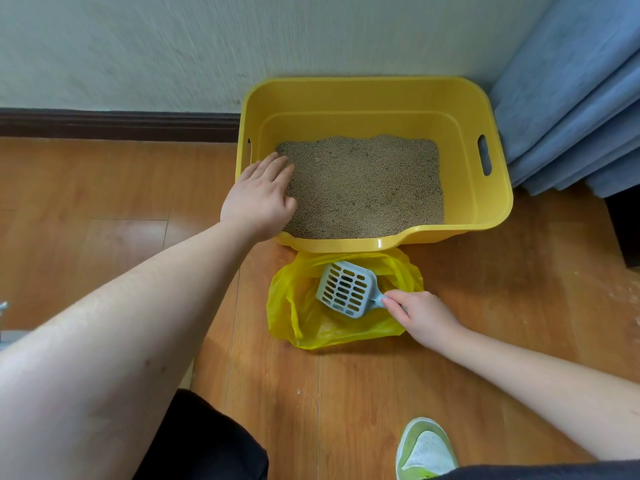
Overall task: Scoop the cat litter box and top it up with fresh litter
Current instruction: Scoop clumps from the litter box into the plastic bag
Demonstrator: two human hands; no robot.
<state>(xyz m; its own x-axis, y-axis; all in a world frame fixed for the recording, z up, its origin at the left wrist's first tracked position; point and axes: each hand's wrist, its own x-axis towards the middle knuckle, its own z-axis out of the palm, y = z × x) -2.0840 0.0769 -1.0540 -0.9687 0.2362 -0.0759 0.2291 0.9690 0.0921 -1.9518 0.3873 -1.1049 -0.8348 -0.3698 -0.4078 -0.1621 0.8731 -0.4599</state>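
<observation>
Litter box [485, 216] under the left hand [258, 199], fingers straight together on its near-left rim (litter [363, 185] inside); right hand [420, 317] pinches the slotted scoop [346, 289] over the yellow bag [311, 327].

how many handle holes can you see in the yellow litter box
2. One is in the litter box's right wall; the other in its left wall, seen edge-on as a thin slit just beyond the left hand.

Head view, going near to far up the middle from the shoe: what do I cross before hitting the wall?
Green-and-white shoe → wooden floor → yellow plastic bag with the slotted litter scoop held over it by the right hand → yellow litter box → litter → wall.
</observation>
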